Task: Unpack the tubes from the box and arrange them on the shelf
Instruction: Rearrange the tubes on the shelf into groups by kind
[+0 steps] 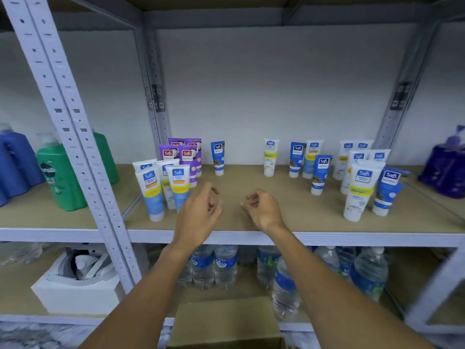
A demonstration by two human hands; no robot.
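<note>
Both hands hover over the bare middle of the shelf [251,224], empty: the left hand [200,210] with fingers loosely spread, the right hand [263,207] with fingers curled. Tubes [180,183] stand upright in clusters at the left, back and right. The cardboard box [226,321] sits below, between the forearms.

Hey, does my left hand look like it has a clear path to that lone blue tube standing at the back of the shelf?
Probably yes. The left hand is empty, its fingers loosely open, and bare brown shelf board lies between it and the lone blue tube. The purple tubes stand off to the left.
</note>
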